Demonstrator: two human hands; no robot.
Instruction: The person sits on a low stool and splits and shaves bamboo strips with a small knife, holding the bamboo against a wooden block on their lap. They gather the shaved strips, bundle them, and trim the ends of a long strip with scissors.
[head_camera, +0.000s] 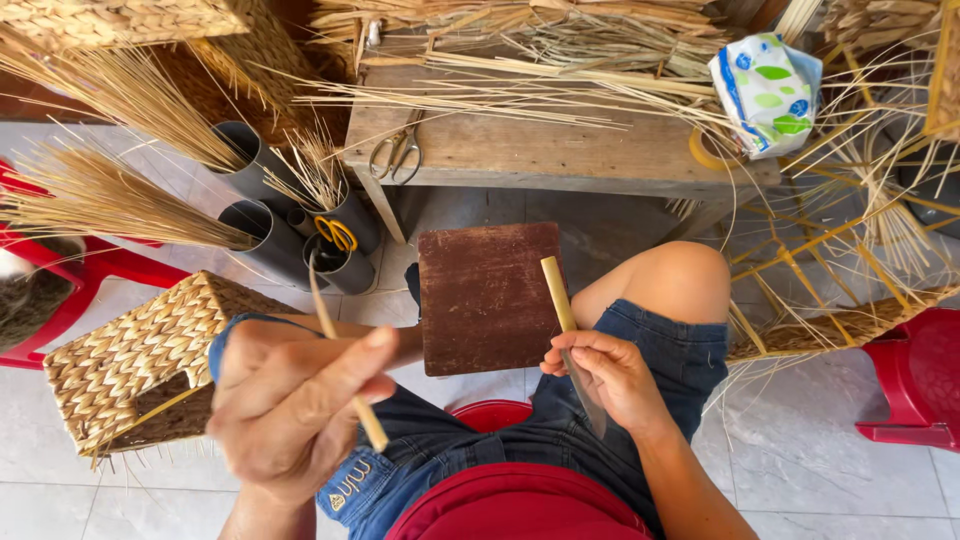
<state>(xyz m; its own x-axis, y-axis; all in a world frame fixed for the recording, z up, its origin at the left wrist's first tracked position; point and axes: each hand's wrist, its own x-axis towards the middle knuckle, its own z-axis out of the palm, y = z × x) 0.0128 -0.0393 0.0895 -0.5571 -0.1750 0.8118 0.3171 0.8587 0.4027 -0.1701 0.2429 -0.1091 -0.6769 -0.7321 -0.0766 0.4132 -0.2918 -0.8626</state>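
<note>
Item: my left hand (285, 405) clamped on thin cane strip (340, 350); right hand (610, 375) clamped on knife (585, 390) against thick cane (556, 292). Trimming apparently midway.

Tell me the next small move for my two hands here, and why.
Probably bring the thin strip in your left hand across to the knife in your right hand. The right hand already pinches a short cane piece against the blade, and the two hands are apart over the brown board.
</note>
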